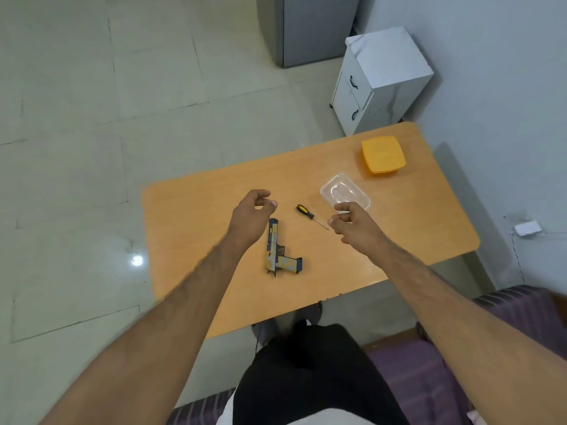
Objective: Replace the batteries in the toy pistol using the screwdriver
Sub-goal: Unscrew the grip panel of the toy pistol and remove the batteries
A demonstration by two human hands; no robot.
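One orange table (196,228) on pale, perhaps tiled floor (76,118), beside grey wall (491,72).

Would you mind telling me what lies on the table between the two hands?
In the head view, the screwdriver lies between the left hand and right hand, on otherwise bare table.

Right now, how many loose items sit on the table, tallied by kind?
Toy pistol: 1
Screwdriver: 1
Clear plastic container: 1
Orange lid: 1
Total: 4
No batteries are visible. Both hands, left hand and right hand, hover empty above the table.
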